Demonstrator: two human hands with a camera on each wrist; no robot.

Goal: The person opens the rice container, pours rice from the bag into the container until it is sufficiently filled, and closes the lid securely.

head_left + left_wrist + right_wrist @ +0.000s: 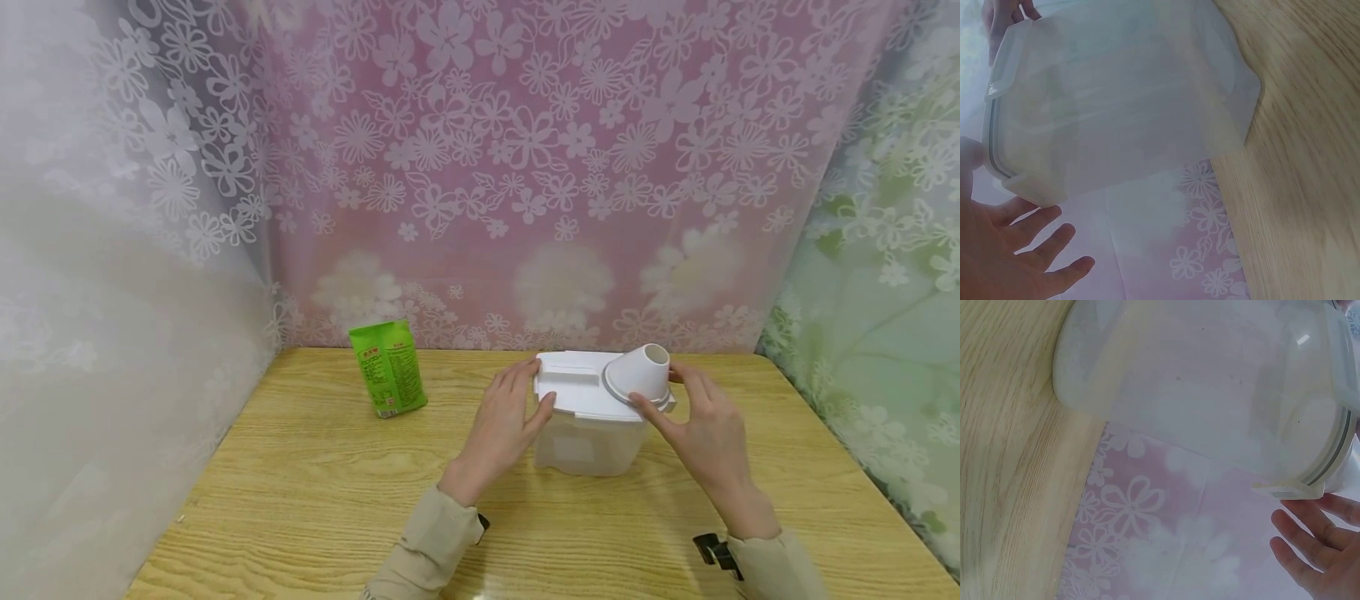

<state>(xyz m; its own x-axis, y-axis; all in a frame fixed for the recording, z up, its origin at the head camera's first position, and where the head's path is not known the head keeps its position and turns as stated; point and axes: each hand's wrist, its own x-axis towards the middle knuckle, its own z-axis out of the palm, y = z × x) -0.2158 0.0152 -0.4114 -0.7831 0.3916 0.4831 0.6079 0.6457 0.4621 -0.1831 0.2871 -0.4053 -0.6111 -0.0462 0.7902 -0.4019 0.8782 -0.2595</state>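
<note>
A translucent plastic storage container (588,446) with a white lid (573,392) stands upright on the table, right of centre. A white cone-shaped spout piece (641,372) rises from the lid's right end. My left hand (501,417) grips the lid's left end, thumb on the front edge. In the left wrist view its index finger touches a side clasp (1038,189) and the other fingers are spread. My right hand (705,425) holds the lid's right end between thumb and fingers. In the right wrist view, its fingertips (1291,509) touch the end clasp (1294,490).
A bright green printed packet (390,369) stands on the wooden table (322,500), left of the container. Behind the table hangs a pink flowered curtain (480,167), with further sheets at both sides.
</note>
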